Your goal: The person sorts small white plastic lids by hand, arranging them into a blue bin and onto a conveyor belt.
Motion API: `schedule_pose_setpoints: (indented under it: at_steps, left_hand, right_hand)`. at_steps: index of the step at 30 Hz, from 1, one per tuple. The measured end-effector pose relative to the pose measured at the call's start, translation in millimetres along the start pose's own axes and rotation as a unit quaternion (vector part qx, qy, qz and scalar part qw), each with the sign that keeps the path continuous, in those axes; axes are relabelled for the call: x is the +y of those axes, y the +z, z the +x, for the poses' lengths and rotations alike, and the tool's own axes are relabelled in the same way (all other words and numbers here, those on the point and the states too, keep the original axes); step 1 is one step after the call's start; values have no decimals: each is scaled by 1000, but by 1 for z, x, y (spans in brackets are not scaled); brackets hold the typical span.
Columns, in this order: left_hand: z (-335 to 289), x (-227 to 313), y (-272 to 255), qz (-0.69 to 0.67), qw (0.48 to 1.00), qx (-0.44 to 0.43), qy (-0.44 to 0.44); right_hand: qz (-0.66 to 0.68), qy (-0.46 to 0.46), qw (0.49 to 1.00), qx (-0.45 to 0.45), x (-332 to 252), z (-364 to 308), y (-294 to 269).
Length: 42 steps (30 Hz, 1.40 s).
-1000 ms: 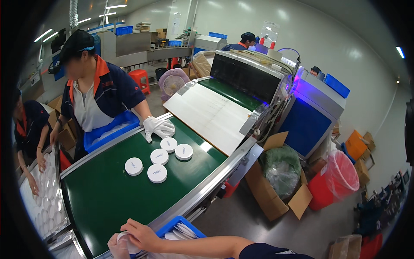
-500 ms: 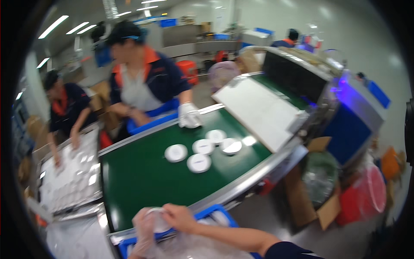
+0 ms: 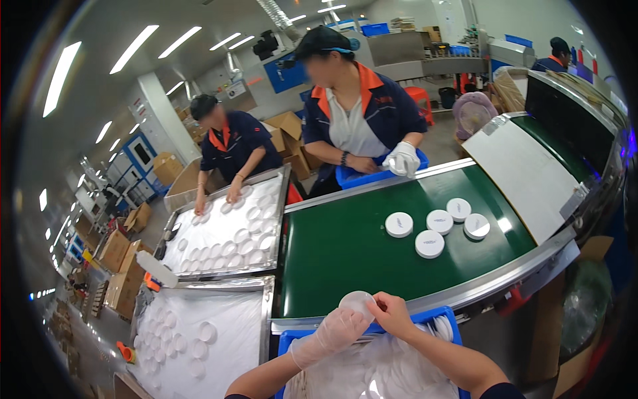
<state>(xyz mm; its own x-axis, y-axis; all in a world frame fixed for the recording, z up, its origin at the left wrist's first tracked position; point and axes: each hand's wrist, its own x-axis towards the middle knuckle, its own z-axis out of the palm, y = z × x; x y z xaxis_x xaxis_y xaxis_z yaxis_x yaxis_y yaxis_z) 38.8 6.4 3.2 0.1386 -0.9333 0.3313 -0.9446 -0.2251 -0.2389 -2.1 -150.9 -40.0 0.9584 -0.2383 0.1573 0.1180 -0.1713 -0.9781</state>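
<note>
Over the near edge of the green conveyor belt (image 3: pixel 332 259), both of my hands hold a round white lid-like disc (image 3: pixel 357 301). My left hand (image 3: pixel 339 328), in a thin translucent glove, grips its lower left side. Bare fingers of my right hand (image 3: pixel 392 315) pinch its right edge. Directly below is a blue crate (image 3: pixel 456 326) lined with a clear plastic bag (image 3: pixel 392 372), with more white discs inside. Farther up the belt, several round white pieces with small dark print (image 3: pixel 429 244) lie in a loose group.
Across the belt, a co-worker's white-gloved hand (image 3: pixel 403 159) is above a blue bin (image 3: pixel 359 178). Left of the belt stand two metal-rimmed trays (image 3: pixel 274 292) holding white discs; another co-worker (image 3: pixel 240 149) reaches into the far one. A white sloping board (image 3: pixel 525 173) spans the belt's right end.
My view has swung left, bringing the trays further in. The co-worker's gloved hand has drawn back from the belt to the blue bin. Both my hands still hold the disc.
</note>
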Motion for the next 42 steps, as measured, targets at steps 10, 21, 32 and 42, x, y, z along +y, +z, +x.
schedule_pose_setpoints:
  at_steps: [10,21,32,42]
  left_hand:
    - [-210,-130,39,93,815,137,-555]
    - [-376,-94,24,169,757,25,-631]
    - [-220,-120,23,53,808,103,-577]
    - [118,-100,114,-160,926,52,-337]
  right_hand:
    - [-250,-219,829,-450,7,-58,30]
    - [-314,-235,736,-551,8,-60,41]
    - [-27,14,836,-548,-11,-56,31]
    - [-17,-5,803,-595,44,-71,53]
